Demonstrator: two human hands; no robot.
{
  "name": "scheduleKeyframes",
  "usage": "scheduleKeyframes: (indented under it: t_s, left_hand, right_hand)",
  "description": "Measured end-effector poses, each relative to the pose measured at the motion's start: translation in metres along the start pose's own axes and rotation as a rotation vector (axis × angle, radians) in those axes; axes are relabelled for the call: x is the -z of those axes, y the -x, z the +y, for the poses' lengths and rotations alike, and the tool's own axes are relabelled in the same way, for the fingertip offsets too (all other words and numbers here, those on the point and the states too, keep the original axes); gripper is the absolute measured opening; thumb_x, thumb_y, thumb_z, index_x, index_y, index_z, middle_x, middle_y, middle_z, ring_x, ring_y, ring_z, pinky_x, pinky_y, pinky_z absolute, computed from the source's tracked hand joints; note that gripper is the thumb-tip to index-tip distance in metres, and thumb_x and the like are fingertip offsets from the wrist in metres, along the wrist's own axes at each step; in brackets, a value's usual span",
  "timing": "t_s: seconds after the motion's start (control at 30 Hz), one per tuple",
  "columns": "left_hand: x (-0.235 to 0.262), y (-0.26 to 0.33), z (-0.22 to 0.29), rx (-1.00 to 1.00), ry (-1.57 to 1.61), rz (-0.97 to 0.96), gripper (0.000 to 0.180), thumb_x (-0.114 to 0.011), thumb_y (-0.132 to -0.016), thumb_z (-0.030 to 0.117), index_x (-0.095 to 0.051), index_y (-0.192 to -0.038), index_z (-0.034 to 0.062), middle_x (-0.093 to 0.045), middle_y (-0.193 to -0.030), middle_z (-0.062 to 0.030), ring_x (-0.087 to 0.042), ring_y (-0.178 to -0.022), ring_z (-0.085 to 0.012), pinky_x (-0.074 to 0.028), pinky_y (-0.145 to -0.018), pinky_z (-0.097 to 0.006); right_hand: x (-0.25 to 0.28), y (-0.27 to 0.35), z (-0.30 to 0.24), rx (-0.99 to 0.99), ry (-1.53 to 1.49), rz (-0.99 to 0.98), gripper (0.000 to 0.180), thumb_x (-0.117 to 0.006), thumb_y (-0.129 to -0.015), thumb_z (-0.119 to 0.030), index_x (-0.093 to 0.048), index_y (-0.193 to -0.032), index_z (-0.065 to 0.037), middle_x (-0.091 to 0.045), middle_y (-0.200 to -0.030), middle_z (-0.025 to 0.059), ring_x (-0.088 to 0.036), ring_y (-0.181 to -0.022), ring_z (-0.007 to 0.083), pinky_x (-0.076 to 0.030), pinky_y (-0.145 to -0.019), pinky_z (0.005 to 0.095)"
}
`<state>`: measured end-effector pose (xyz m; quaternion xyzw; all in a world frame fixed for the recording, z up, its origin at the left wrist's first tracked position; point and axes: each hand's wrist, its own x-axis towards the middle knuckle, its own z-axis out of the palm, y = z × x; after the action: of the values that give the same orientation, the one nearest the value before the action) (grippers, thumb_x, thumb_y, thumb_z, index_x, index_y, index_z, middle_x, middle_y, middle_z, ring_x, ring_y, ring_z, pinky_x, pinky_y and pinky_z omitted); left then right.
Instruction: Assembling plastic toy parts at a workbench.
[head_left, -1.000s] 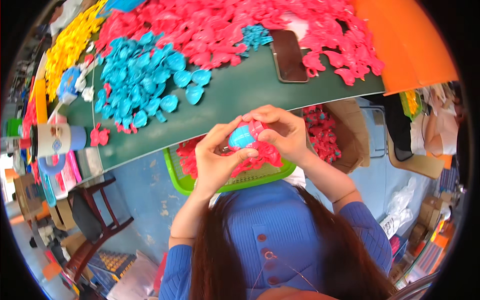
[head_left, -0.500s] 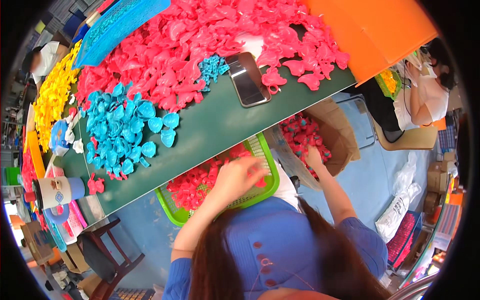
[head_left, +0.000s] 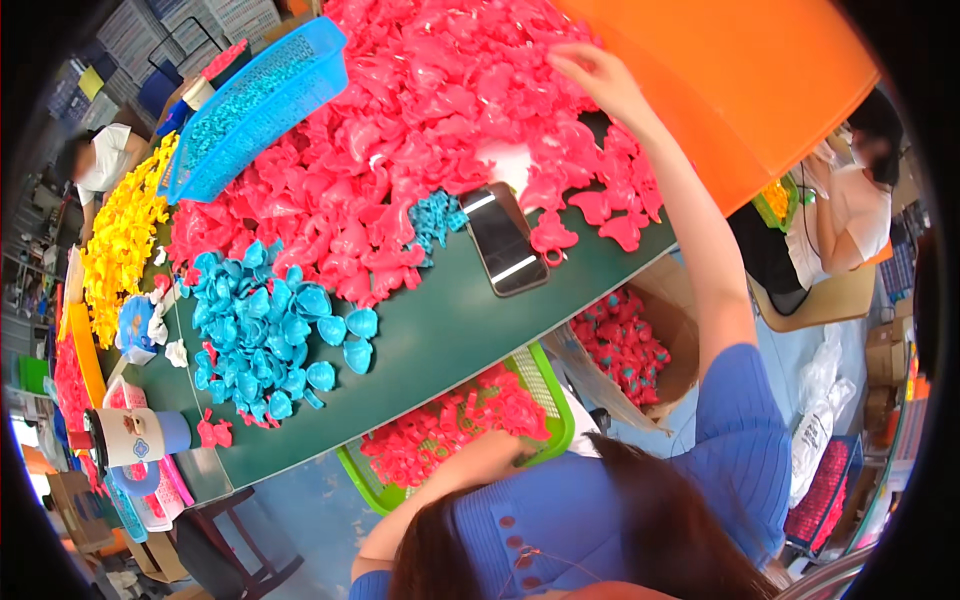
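Observation:
My right hand [head_left: 603, 80] is stretched out over the far part of a large heap of glossy pink-red plastic pieces [head_left: 400, 130]. Its fingers are apart, and nothing shows between them. Low over a green basket [head_left: 556, 400] on my lap is my left hand [head_left: 490, 455], its fingers blurred and partly hidden. Small pink-red parts [head_left: 430, 435] fill that basket. Beside it, at the table's edge, an open brown paper-lined sack or box [head_left: 672, 300] holds pink-red pieces with blue bits [head_left: 620, 345].
Blue cup-shaped pieces [head_left: 265, 330] and small blue parts [head_left: 436, 222] lie on the green table [head_left: 440, 325], near a phone [head_left: 505, 240]. A blue basket [head_left: 260, 110], yellow pieces [head_left: 125, 240], a mug [head_left: 135, 437] and an orange sheet [head_left: 740, 90] surround them. Two other people sit nearby.
My right hand has come up out of the brown sack and reached over the table to the pink-red heap. My left hand has lowered toward the near side of the green basket.

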<state>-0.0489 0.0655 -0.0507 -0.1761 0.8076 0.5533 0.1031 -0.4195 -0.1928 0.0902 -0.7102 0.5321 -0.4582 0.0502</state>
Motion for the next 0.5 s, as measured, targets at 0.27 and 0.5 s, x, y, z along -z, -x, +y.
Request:
scheduleKeyframes:
  t_s: [0.27,0.5]
  left_hand:
    - [0.029,-0.001,-0.039,-0.015,0.273,0.043,0.027,-0.054,-0.081,0.021,-0.063,-0.099,0.0029,-0.064,-0.088,-0.0191,-0.064,-0.084,-0.0292,-0.047,-0.075,-0.037]
    - [0.039,-0.002,-0.064,-0.003,0.294,0.096,0.028,-0.054,-0.081,0.021,-0.063,-0.101,0.0032,-0.064,-0.089,-0.0191,-0.064,-0.084,-0.0292,-0.047,-0.075,-0.037]
  right_hand:
    - [-0.106,-0.189,-0.02,-0.209,0.611,-0.23,0.075,-0.056,-0.074,-0.065,-0.047,-0.127,-0.014,-0.035,-0.139,0.0134,-0.032,-0.126,0.0355,-0.026,-0.1,0.0568]
    - [-0.13,-0.225,0.05,-0.243,0.775,-0.417,0.099,-0.056,-0.058,-0.078,-0.031,-0.137,-0.025,-0.031,-0.141,0.0154,-0.027,-0.13,0.0385,-0.029,-0.1,0.0569]
